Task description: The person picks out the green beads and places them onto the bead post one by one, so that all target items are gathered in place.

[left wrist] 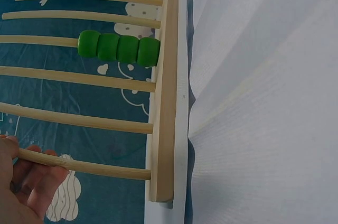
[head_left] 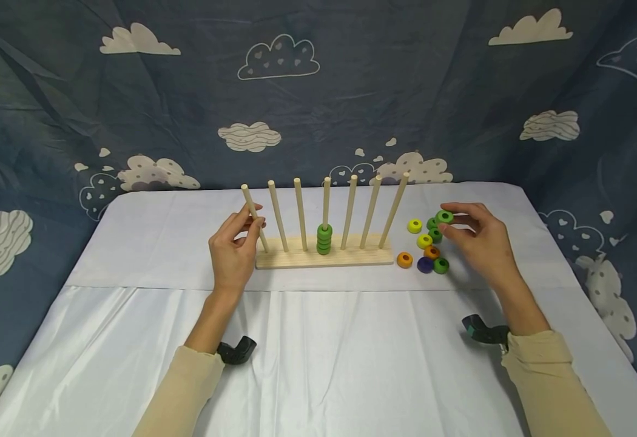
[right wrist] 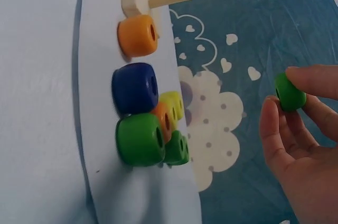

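A wooden rack (head_left: 296,261) with several upright pegs stands on the white cloth. Several green beads (head_left: 324,240) are stacked on its middle peg. My left hand (head_left: 233,249) grips the leftmost peg (left wrist: 105,169) between thumb and fingers, near its upper part. To the right of the rack, my right hand (head_left: 479,240) pinches a green bead (right wrist: 289,93) between thumb and fingertips, held up above the loose beads. In the right wrist view a loose green bead (right wrist: 140,139), a blue bead (right wrist: 135,89) and an orange bead (right wrist: 137,36) lie in front.
Behind those, yellow beads (head_left: 414,226), another orange bead (head_left: 432,252) and more green beads (head_left: 435,235) lie close together on the cloth. A dark blue curtain (head_left: 351,103) with cloud prints hangs behind the table. Black wrist cameras (head_left: 236,351) are strapped on both wrists.
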Demonstrator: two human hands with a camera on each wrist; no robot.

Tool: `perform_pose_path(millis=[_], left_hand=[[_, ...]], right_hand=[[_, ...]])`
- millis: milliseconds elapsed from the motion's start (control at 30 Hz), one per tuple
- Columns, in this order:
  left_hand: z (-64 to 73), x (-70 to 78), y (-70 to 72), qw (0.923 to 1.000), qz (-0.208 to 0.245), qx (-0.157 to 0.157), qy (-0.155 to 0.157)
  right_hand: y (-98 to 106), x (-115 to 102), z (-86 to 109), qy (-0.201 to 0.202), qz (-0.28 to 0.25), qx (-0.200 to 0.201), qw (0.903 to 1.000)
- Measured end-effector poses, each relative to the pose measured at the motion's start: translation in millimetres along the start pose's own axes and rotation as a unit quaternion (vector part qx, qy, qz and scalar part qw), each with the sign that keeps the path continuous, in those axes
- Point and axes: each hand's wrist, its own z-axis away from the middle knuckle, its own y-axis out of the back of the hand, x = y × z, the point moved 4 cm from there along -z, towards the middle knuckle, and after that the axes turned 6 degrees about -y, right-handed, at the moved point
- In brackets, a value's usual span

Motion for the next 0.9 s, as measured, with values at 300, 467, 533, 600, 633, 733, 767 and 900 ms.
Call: perform_pose_path(millis=[300, 467, 533, 600, 633, 733, 767, 900], left_hand=[[1.3, -1.3, -0.2, 1.0000, -0.001, 0.000, 0.001], [1.1, -1.5, 0.5, 1.0000, -0.001, 0.000, 0.002], [0.9, -1.3, 0.4, 1.0000, -0.001, -0.001, 0.001], [0.9, -1.2, 0.5, 1.0000, -0.001, -0.001, 0.000], [0.9, -1.2, 0.5, 1.0000, -0.001, -0.001, 0.000], [1.1, -1.5, 0.5, 1.0000, -0.003, 0.000, -0.002], [1.3, -1.4, 0.5, 1.0000, -0.003, 0.000, -0.003], [1.5, -1.2, 0.1, 1.0000, -0.003, -0.001, -0.004]], right_hand=[[-1, -13, 3.7, 0.043, -0.035, 0.009, 0.9984], [-1, -21, 5.9, 0.060, -0.049, 0.012, 0.9969], [0, -25, 7.2, 0.066, -0.053, 0.013, 0.9963], [-1, -29, 8.9, 0.074, -0.056, 0.014, 0.9956], [-1, -32, 9.9, 0.077, -0.056, 0.015, 0.9953], [-1, -38, 12.7, 0.088, -0.061, 0.015, 0.9941], [-1, -40, 13.4, 0.092, -0.063, 0.016, 0.9937], [-2, -46, 15.6, 0.103, -0.070, 0.013, 0.9921]])
